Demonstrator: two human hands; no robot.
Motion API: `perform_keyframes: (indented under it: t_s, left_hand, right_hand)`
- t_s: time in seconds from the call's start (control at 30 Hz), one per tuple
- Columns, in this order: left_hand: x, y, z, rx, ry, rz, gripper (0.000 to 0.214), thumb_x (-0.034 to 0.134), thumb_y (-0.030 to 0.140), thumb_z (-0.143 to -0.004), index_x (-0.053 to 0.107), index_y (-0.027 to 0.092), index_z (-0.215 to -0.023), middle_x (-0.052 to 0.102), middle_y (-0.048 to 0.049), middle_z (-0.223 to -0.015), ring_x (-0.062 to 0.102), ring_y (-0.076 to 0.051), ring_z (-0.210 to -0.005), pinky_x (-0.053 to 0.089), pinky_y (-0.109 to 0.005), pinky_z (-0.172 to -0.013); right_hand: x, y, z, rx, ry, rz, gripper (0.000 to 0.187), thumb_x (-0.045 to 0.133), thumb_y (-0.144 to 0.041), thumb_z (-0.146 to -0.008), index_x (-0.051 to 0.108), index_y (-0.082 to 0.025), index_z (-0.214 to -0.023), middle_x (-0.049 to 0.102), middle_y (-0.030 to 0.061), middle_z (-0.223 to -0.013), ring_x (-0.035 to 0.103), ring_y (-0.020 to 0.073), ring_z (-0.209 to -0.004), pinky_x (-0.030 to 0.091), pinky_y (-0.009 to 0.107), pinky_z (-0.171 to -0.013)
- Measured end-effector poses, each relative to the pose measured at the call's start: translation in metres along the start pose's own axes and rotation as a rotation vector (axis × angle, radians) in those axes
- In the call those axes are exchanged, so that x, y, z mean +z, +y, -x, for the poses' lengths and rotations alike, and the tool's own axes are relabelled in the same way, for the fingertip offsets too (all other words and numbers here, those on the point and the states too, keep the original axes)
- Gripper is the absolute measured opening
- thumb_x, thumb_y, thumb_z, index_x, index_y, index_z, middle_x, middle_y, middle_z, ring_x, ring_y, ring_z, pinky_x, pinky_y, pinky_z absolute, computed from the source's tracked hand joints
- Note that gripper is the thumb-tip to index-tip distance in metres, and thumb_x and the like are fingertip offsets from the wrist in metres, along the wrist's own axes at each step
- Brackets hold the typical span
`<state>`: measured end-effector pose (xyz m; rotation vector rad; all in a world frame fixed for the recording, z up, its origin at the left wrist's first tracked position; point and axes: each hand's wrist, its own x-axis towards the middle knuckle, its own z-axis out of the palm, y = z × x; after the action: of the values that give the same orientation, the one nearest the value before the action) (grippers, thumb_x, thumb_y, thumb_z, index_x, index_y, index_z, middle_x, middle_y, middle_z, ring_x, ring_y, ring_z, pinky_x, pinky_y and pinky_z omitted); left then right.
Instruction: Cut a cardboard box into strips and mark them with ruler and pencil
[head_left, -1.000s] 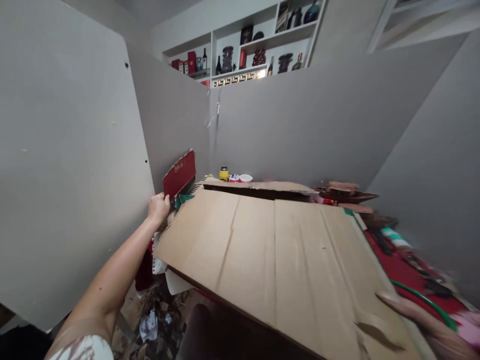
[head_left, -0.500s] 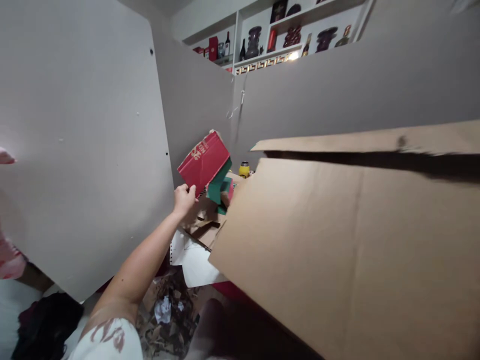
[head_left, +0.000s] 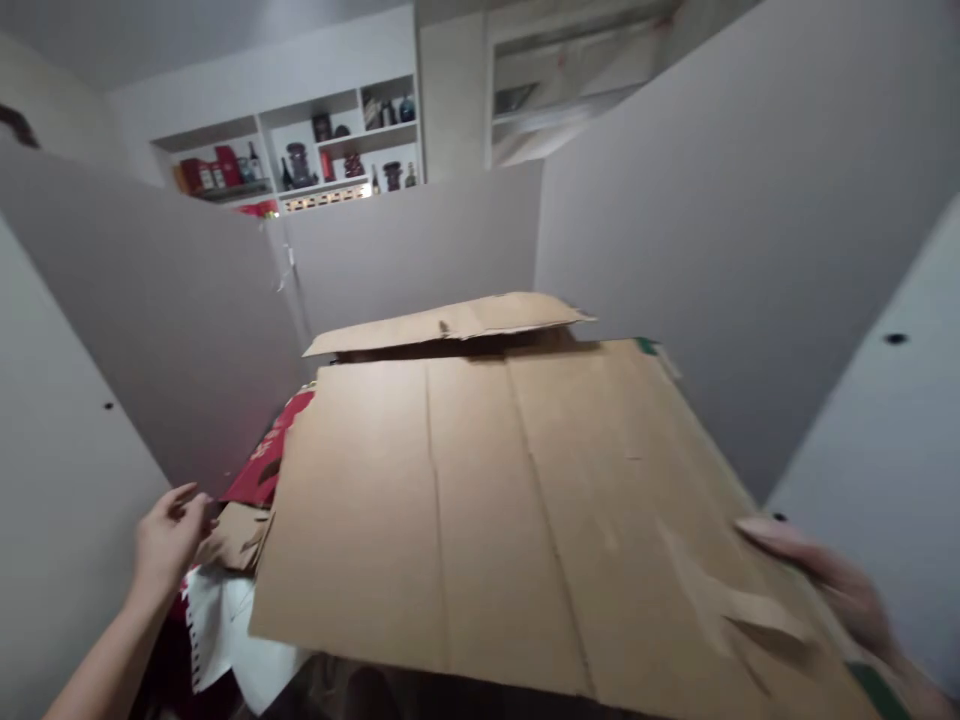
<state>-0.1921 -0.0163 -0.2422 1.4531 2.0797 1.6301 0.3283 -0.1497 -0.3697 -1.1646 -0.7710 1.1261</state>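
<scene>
A big flattened brown cardboard sheet (head_left: pixel 495 500) fills the middle of the view, lying nearly level. My right hand (head_left: pixel 832 580) is blurred at its right edge, fingers stretched along the cardboard, and appears to hold it. My left hand (head_left: pixel 169 535) is at the lower left, fingers loosely curled and apart, holding nothing, close to a torn brown cardboard scrap (head_left: pixel 236 535). A red box (head_left: pixel 266 465) lies partly hidden under the sheet's left edge.
Grey panels (head_left: pixel 172 320) stand all around as walls. A second cardboard flap (head_left: pixel 450 320) lies beyond the big sheet. White paper (head_left: pixel 217 625) lies below my left hand. White shelves (head_left: pixel 300 160) with bottles and vases are on the far wall.
My left hand has let go of the red box and dropped lower left; the box now lies under the sheet's edge. The cardboard sheet has come down flatter.
</scene>
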Motion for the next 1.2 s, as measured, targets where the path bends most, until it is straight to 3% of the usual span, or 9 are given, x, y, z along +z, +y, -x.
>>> perform_keyframes:
  t_s: [0.13, 0.33, 0.47, 0.63, 0.8, 0.9, 1.03, 1.13, 1.2]
  left_hand:
    - [-0.005, 0.026, -0.007, 0.094, -0.030, 0.234, 0.031, 0.065, 0.040, -0.069, 0.066, 0.025, -0.097, 0.073, -0.0018, -0.084, 0.065, -0.018, -0.062, 0.056, -0.033, -0.064]
    - [0.021, 0.090, 0.024, -0.097, -0.730, 0.363, 0.039, 0.070, 0.047, -0.073, 0.069, 0.017, -0.098, 0.075, -0.0115, -0.087, 0.068, -0.017, -0.065, 0.056, -0.028, -0.060]
    - [0.054, 0.127, 0.040, -0.155, -0.952, 0.550, 0.035, 0.060, 0.046, -0.084, 0.069, 0.017, -0.100, 0.074, -0.0132, -0.098, 0.070, -0.016, -0.072, 0.057, -0.026, -0.063]
    - [0.072, 0.179, 0.043, -0.040, -0.820, 0.653, 0.032, 0.046, 0.042, -0.091, 0.068, 0.020, -0.091, 0.073, -0.0100, -0.105, 0.071, -0.020, -0.088, 0.059, -0.031, -0.070]
    - [0.081, 0.218, 0.023, 0.239, -0.809, 0.648, 0.067, 0.021, 0.063, -0.092, 0.067, 0.016, -0.108, 0.063, -0.0127, -0.129, 0.063, -0.027, -0.114, 0.057, -0.036, -0.082]
    - [0.113, 0.212, 0.029, 0.402, -0.779, 0.367, 0.063, 0.031, 0.063, -0.090, 0.063, 0.014, -0.113, 0.062, -0.0140, -0.128, 0.064, -0.028, -0.109, 0.056, -0.037, -0.081]
    - [0.153, 0.187, 0.065, 0.800, -0.757, -0.136, 0.040, 0.055, 0.053, -0.083, 0.071, 0.018, -0.096, 0.073, -0.0093, -0.102, 0.064, -0.030, -0.102, 0.049, -0.034, -0.085]
    - [0.163, 0.183, 0.090, 1.056, -0.671, -0.350, 0.035, 0.049, 0.049, -0.088, 0.069, 0.020, -0.096, 0.072, -0.0092, -0.092, 0.065, -0.026, -0.087, 0.046, -0.033, -0.077]
    - [0.163, 0.187, 0.100, 1.093, -0.673, -0.365, 0.036, 0.044, 0.049, -0.091, 0.065, 0.020, -0.090, 0.069, -0.0056, -0.079, 0.063, -0.021, -0.071, 0.044, -0.029, -0.067]
  right_hand:
    - [0.029, 0.000, -0.015, 0.099, 0.089, -0.331, 0.041, 0.056, -0.033, -0.079, 0.061, -0.023, -0.119, 0.074, 0.0101, -0.099, 0.072, 0.0292, -0.083, 0.057, 0.036, -0.070]
    - [0.055, 0.013, -0.019, 0.056, -0.090, -0.294, 0.049, 0.063, -0.036, -0.069, 0.062, -0.023, -0.116, 0.075, 0.0125, -0.093, 0.072, 0.0336, -0.079, 0.057, 0.042, -0.069]
    - [0.054, 0.021, -0.016, 0.008, -0.155, -0.246, 0.045, 0.071, -0.040, -0.063, 0.066, -0.024, -0.105, 0.074, 0.0093, -0.082, 0.071, 0.0305, -0.068, 0.056, 0.039, -0.062]
    - [0.057, 0.022, -0.005, -0.047, -0.329, -0.226, 0.058, 0.078, -0.046, -0.058, 0.068, -0.020, -0.108, 0.073, 0.0106, -0.093, 0.070, 0.0317, -0.079, 0.055, 0.037, -0.062]
    - [0.056, 0.032, -0.002, -0.041, -0.371, -0.211, 0.056, 0.077, -0.048, -0.060, 0.069, -0.019, -0.108, 0.073, 0.0081, -0.090, 0.069, 0.0276, -0.076, 0.055, 0.038, -0.069]
    - [0.057, 0.041, -0.008, -0.043, -0.373, -0.286, 0.052, 0.075, -0.045, -0.064, 0.068, -0.019, -0.108, 0.073, 0.0081, -0.093, 0.069, 0.0259, -0.078, 0.055, 0.036, -0.070]
    - [0.060, 0.051, -0.015, -0.040, -0.440, -0.397, 0.051, 0.073, -0.039, -0.067, 0.066, -0.015, -0.111, 0.073, 0.0086, -0.090, 0.069, 0.0234, -0.074, 0.054, 0.031, -0.065]
    - [0.061, 0.056, -0.017, -0.057, -0.505, -0.456, 0.052, 0.074, -0.036, -0.065, 0.067, -0.014, -0.111, 0.072, 0.0067, -0.083, 0.068, 0.0208, -0.069, 0.053, 0.029, -0.064]
    - [0.061, 0.059, -0.017, -0.061, -0.529, -0.456, 0.052, 0.076, -0.035, -0.063, 0.069, -0.014, -0.109, 0.072, 0.0053, -0.081, 0.067, 0.0187, -0.067, 0.052, 0.026, -0.062]
